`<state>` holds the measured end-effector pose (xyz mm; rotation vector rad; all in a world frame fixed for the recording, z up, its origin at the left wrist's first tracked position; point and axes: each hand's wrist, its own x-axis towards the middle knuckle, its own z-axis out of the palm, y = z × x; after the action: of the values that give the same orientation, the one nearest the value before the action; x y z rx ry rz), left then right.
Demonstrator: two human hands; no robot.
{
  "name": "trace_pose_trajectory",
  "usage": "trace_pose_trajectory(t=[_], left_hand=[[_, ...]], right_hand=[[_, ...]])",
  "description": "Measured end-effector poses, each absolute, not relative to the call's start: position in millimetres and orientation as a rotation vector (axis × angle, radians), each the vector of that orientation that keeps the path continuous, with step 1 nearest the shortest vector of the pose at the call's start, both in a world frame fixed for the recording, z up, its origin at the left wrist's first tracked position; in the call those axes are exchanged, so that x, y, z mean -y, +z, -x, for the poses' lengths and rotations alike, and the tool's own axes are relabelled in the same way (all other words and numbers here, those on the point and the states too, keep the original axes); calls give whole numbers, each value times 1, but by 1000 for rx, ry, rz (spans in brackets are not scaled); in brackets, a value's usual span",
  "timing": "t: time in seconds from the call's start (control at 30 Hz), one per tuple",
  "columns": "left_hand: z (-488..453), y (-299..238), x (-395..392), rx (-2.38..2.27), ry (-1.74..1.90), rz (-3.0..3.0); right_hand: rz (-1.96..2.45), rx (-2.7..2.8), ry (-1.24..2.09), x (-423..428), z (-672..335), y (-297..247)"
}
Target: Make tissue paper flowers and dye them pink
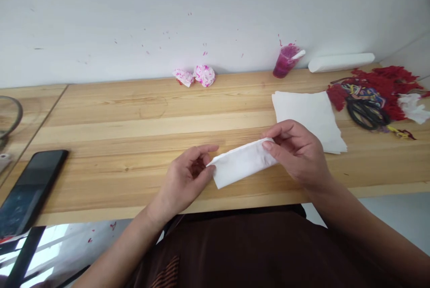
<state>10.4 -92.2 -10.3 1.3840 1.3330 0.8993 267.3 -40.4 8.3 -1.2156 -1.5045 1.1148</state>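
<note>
A white paper napkin (242, 165), folded into a long narrow strip, is held slightly tilted above the front part of the wooden table. My left hand (186, 178) pinches its left end between thumb and fingers. At the strip's right end, my right hand (297, 153) grips the upper corner, thumb in front and fingers behind. Just beyond my right hand lies a stack of flat white paper sheets (307, 115), partly covered by that hand.
Two pink-spotted paper balls (204, 75) sit by the wall. A cup of purple liquid (285, 61) stands right of them, near a white roll-like object (341, 62). Red material (391, 86) and black cords (366, 113) lie at right. A phone (33, 189) rests at left on the table (110, 144).
</note>
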Motion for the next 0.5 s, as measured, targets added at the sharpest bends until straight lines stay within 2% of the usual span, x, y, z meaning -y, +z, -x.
trace_pose_trajectory(t=[0.5], left_hand=[[-26, 28, 83, -1246, 716, -1807]], right_hand=[[1241, 1612, 1111, 51, -257, 29]])
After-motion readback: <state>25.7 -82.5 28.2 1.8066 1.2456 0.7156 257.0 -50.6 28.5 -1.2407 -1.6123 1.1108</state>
